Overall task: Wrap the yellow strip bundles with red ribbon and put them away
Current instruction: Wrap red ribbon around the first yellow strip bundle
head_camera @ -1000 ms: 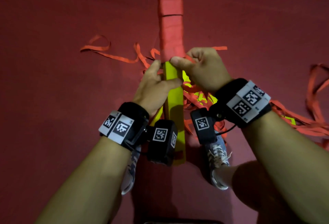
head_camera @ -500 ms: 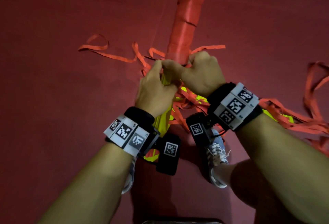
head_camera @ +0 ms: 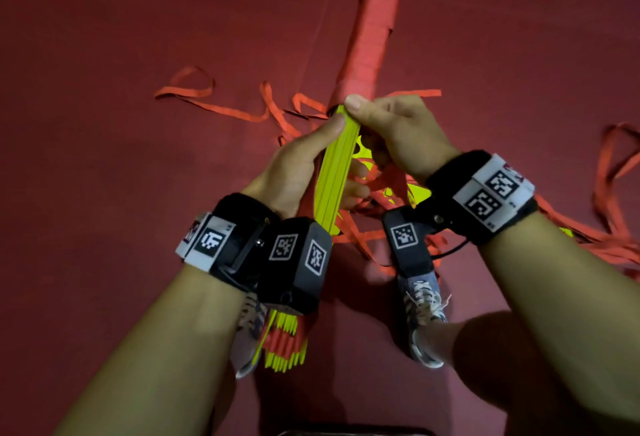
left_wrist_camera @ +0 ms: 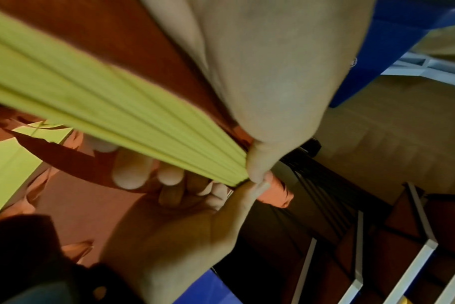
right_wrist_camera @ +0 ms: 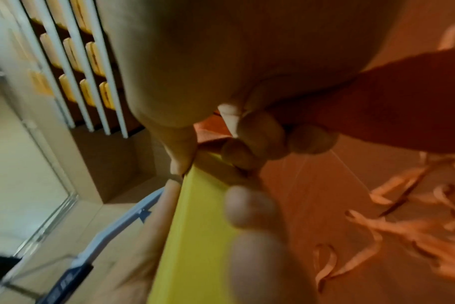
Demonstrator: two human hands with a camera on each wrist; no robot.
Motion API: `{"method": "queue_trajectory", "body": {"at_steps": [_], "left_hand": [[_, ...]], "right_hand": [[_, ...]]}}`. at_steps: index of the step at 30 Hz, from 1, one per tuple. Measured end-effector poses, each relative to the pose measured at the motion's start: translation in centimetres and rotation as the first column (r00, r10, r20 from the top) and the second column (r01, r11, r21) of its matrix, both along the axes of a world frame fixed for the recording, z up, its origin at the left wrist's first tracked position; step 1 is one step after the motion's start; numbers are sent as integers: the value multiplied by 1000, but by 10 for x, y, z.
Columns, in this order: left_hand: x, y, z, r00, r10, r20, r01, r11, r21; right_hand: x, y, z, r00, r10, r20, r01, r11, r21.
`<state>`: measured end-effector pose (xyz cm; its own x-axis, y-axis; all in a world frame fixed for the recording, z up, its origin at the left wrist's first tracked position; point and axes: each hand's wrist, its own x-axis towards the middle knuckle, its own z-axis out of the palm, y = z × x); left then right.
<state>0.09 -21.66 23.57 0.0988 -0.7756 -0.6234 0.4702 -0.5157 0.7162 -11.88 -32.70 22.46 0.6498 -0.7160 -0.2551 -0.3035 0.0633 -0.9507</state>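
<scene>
Between the two hands, the yellow strip bundle (head_camera: 337,172) is gripped from both sides. The left hand (head_camera: 294,169) is closed round it: the thumb is laid along its left edge and the fingers (head_camera: 356,172) are curled round from beneath, their tips showing on its right side. The right hand (head_camera: 401,134) is closed on it just beyond the left fingers, with the thumb pressed on top at the edge of the wrapping and the other fingers curled beneath; whether a loose ribbon end is also held there cannot be told.

Directly beyond the fingers, the bundle is covered in turns of red ribbon (head_camera: 370,30), and this wrapped length runs on away from the person. Behind the fingers, the bare yellow length passes under the left wrist, and its near end is seen spread into separate tips, with red showing among them.

Below and around the fingers, loose ribbons (head_camera: 242,112) are scattered on the red floor (head_camera: 104,158), most thickly to the right of the fingers, with yellow pieces (head_camera: 412,193) lying among them. Nearer the person than the fingers, two laced shoes (head_camera: 424,318) are seen on the floor, and black bands (head_camera: 491,190) with printed markers are worn on both wrists.
</scene>
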Motion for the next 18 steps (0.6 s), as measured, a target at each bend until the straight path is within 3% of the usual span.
{"method": "queue_trajectory", "body": {"at_steps": [6,10,14,18], "left_hand": [[-6,-3,-16,944,167,283,-148,985,-89],[-7,-2,-32,819,67,570,-40,997,-59],[-7,-6,-25,818,80,570,-11,992,-124],[-12,-8,-17,956,126,266,-64,972,-228]], "right_hand": [[-2,-4,3,961,111,-254,-145,982,-118],[2,2,2,904,77,-420,-181,960,-213],[-2,0,4,953,21,-302,-102,962,-254],[-4,3,9,998,55,-15,-57,992,-117]]}}
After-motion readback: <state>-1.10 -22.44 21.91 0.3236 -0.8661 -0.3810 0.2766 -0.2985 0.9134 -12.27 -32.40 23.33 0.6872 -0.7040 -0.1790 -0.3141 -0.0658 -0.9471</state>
